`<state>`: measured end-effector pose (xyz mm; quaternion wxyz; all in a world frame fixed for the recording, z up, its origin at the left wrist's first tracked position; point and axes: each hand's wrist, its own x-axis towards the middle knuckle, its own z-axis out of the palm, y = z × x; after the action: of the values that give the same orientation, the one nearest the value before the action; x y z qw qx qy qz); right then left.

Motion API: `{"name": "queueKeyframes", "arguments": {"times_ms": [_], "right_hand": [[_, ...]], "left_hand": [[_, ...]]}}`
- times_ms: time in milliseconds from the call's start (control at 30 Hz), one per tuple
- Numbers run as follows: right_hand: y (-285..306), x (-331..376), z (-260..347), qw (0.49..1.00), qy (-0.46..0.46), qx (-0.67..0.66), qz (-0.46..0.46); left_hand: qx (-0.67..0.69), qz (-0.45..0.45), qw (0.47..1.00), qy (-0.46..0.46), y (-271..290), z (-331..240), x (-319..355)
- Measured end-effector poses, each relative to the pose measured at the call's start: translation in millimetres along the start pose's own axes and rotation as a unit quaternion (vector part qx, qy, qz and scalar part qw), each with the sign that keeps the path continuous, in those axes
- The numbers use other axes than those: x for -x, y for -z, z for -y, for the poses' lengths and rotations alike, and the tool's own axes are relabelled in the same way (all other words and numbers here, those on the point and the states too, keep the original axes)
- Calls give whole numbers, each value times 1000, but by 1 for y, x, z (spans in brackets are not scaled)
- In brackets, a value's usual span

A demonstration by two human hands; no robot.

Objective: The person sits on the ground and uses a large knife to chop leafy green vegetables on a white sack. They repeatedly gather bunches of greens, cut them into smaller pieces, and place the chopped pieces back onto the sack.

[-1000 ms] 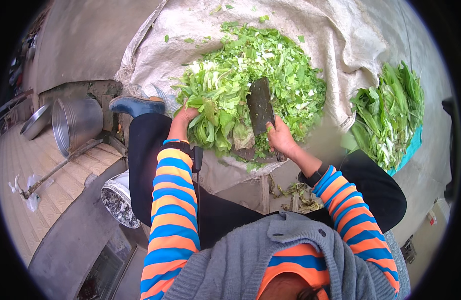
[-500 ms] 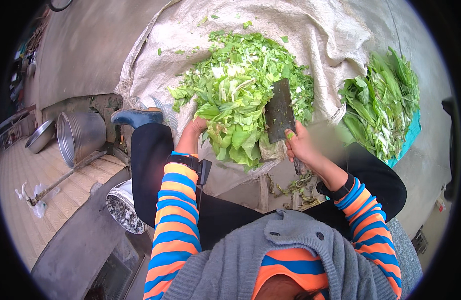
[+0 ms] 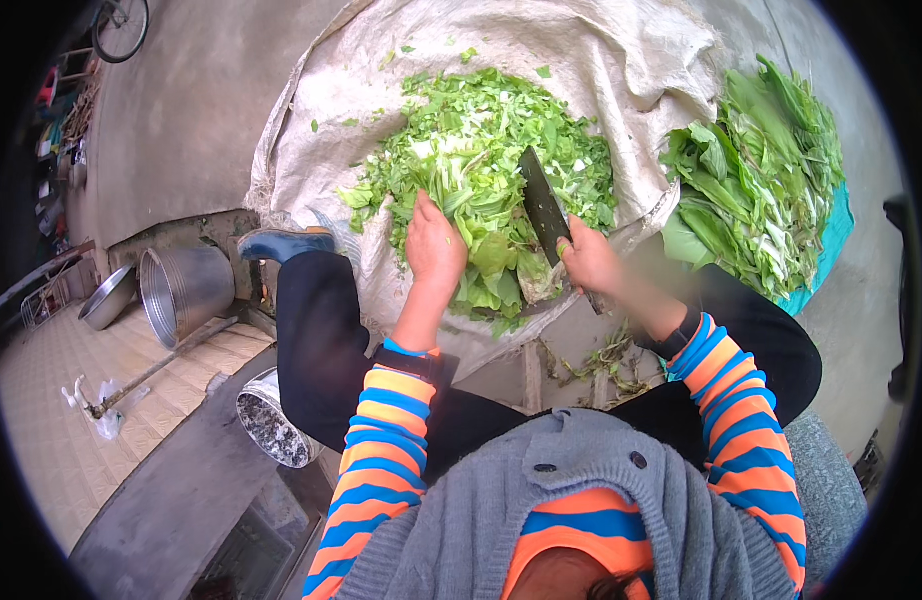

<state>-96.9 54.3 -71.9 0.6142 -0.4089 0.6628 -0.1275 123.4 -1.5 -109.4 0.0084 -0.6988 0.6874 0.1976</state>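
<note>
My left hand point(image 3: 436, 245) is closed on a bunch of leafy greens point(image 3: 493, 255), its fingertips partly hidden among the leaves. With my right hand point(image 3: 589, 262) I grip the handle of a dark, broad-bladed cleaver point(image 3: 544, 207). Its blade stands almost edge-on against the right side of the bunch. Behind and around the bunch spreads a heap of chopped greens point(image 3: 556, 115), green with white stem pieces. The heap lies on a whitish woven sack point(image 3: 311, 95). What lies under the bunch is hidden by leaves.
Whole leafy greens point(image 3: 756, 190) are piled on a teal sheet point(image 3: 829, 250) at the right. To the left are a large metal pot point(image 3: 186, 290), a shallow basin point(image 3: 108, 298) and a white bucket point(image 3: 266, 420). Plant scraps point(image 3: 611, 365) lie between my legs.
My left hand has moved from the bunch's left side up and right onto its top. The cleaver has shifted slightly left and turned more edge-on, still in my right hand.
</note>
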Motion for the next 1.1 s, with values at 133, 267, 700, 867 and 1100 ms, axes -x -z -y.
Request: {"name": "queueKeyframes", "arguments": {"times_ms": [133,267,700,867,1100], "right_hand": [[4,0,9,998,34,50,28],[11,-3,7,996,34,75,32],[9,-4,9,965,84,247,16],[9,-10,7,975,109,192,-19],[-3,-34,1,988,90,51,-115]], "left_hand": [[14,98,988,118,-11,-60,12],[40,199,963,177,-11,-83,5],[-48,6,980,192,-56,-40,-25],[62,-50,985,154,-58,0,-37],[207,72,976,-11,-48,102,-73]]}}
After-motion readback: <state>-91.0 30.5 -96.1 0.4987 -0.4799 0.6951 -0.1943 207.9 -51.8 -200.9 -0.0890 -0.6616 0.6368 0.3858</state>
